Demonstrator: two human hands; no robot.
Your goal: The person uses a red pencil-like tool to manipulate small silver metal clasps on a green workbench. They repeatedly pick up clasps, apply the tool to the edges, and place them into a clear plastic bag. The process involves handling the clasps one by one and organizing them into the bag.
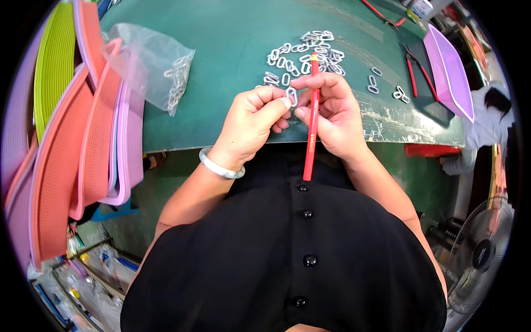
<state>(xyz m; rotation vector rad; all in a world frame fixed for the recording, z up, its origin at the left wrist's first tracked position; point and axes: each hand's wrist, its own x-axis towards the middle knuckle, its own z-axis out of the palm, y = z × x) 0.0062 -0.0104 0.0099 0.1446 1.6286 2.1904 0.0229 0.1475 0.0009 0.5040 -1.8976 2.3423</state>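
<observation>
My left hand (249, 119) pinches a small silver metal link (292, 96) between thumb and index finger, just above the front edge of the green table. Beside it, my right hand (337, 110) has its fingers curled around a slim red pencil (311, 141). Its yellowish end points away from me, and the other end hangs over my black shirt. The right fingertips are close to the link; I cannot tell whether they touch it. Beyond both hands lies a loose heap of similar silver links (293, 68).
Separate links (372, 84) lie right of the heap. Red-handled pliers (412, 69) rest beside a purple basket (442, 63), with another pair (387, 20) farther back. Left are a clear bag (149, 61) of links and stacked coloured baskets (61, 177). A fan (481, 254) and a person (489, 119) are right.
</observation>
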